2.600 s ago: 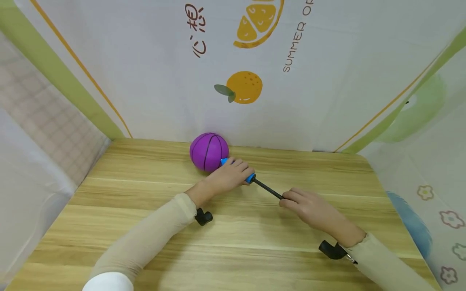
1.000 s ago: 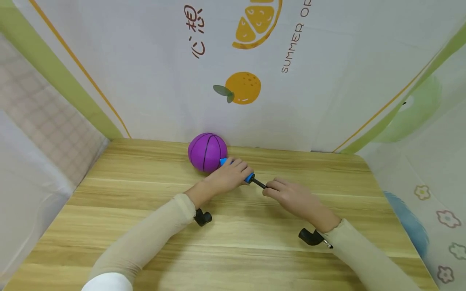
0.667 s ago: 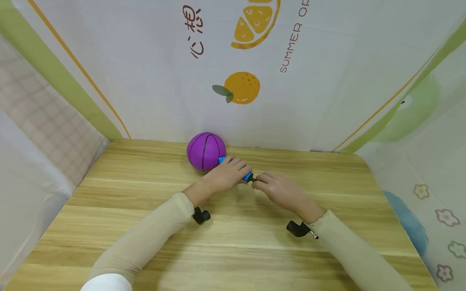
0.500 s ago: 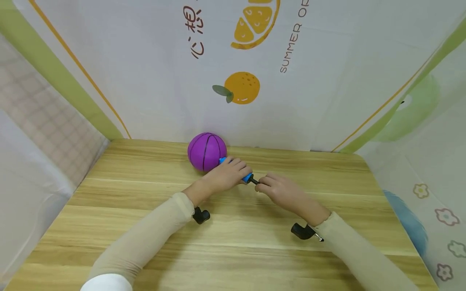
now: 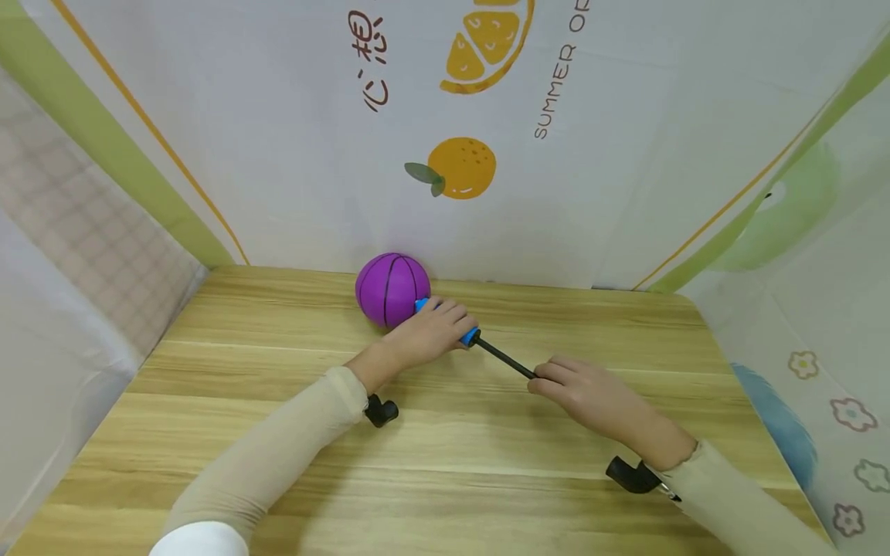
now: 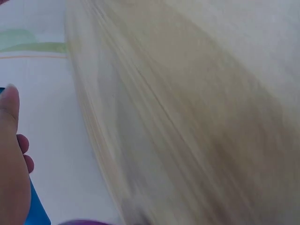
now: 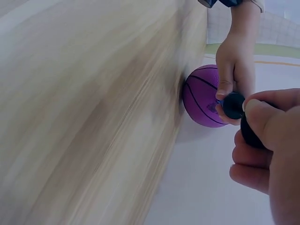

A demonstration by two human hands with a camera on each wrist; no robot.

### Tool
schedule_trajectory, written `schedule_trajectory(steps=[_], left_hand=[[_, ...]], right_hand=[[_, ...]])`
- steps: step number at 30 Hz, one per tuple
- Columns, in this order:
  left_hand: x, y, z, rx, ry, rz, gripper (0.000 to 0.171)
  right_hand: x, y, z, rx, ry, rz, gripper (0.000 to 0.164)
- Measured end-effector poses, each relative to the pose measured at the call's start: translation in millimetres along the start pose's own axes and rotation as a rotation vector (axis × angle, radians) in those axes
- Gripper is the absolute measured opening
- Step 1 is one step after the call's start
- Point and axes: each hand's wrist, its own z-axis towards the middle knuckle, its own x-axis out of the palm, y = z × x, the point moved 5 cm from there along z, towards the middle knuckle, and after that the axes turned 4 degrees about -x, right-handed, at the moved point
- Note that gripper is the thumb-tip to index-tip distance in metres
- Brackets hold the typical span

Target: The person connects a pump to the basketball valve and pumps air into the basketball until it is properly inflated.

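A purple ball [image 5: 391, 290] with black seam lines rests near the back edge of the table. Against its right side lies the tip of a blue hand pump [image 5: 469, 337], whose barrel my left hand [image 5: 427, 333] grips. The pump's black rod [image 5: 506, 357] extends far out toward the right. At the rod's outer end my right hand [image 5: 594, 398] holds the black handle [image 7: 252, 133], which shows between thumb and fingers in the right wrist view. Where the pump meets the ball is partly hidden behind my left hand.
The wooden table [image 5: 445, 494] spreads beneath both arms. A white printed cloth [image 5: 313, 154] hangs right behind the ball, and more cloth hangs at both sides. Black wrist-camera mounts [image 5: 631, 475] jut out below the wrists.
My right hand slid in toward the left hand, pushing the rod nearly into the barrel, then pulled it back out to the right. My left hand and the ball barely shifted.
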Motion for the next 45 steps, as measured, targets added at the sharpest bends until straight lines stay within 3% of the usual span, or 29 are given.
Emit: schedule_trajectory(steps=[4,8,14,19,24,30,33,37,40,45], left_hand=[[1.6,-3.7,0.7,-0.012,0.012,0.023,0.031],[1.4,-5.5,1.5,-0.025,-0.003,0.025,0.032],[2.6,-6.8,1.7,-0.006,-0.006,0.031,0.033],[2.9,-3.0,1.7,-0.003,-0.003,0.019,0.03],[2.1,1.4,1.1,0.011,-0.011,-0.02,0.026],[-0.9,4.8,-0.2,0.02,-0.044,-0.016,0.028],[-1.8,6.2,-0.3,0.016,-0.037,-0.019,0.028],[-1.9,6.8,-0.6,-0.004,-0.014,-0.013,0.03],[-1.7,4.7,0.4,-0.012,-0.006,0.001,0.032],[0.5,0.2,2.3,-0.016,-0.001,0.018,0.031]], right_hand=[[9,-5,9,0.031,0.044,0.013,0.01],[20,-12,25,0.057,0.066,0.009,0.031],[37,-20,48,0.051,0.064,-0.013,0.026],[44,-24,57,0.054,0.051,-0.028,0.02],[40,-21,49,0.029,0.017,-0.011,0.023],[21,-12,22,0.01,0.006,0.001,0.029],[10,-6,12,0.006,-0.01,0.002,0.005],[2,-2,5,-0.009,-0.047,0.0,0.047],[2,-3,5,-0.005,-0.045,-0.001,0.047],[11,-10,14,0.028,0.019,0.008,0.009]])
